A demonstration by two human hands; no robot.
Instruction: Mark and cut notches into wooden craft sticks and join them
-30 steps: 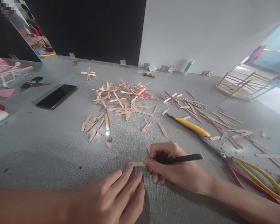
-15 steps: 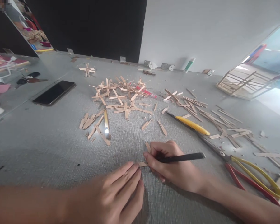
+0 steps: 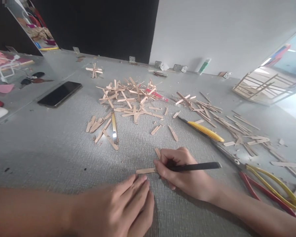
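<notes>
A wooden craft stick (image 3: 145,171) lies on the grey textured table, its right end covered by my right hand. My right hand (image 3: 180,171) grips a slim black tool (image 3: 197,166) like a pen; my fingers hide its tip, so its exact kind does not show. Just below the stick, my left hand (image 3: 130,200) rests with its fingers stretched out, holding nothing; whether the fingertips touch the stick's edge is unclear. Another stick piece (image 3: 158,152) pokes out behind my right hand.
Joined and loose sticks (image 3: 135,110) are heaped farther back. A yellow-handled cutter (image 3: 206,131), red-and-yellow-handled pliers (image 3: 248,179) and scraps lie right. A gold-coloured cutter (image 3: 114,126) lies left of centre, a phone (image 3: 60,94) at left. A stick frame (image 3: 256,89) stands far right.
My left fingertips have drawn back off the craft stick, so its left end now shows. My right hand keeps its grip on the black tool. The view has shifted slightly.
</notes>
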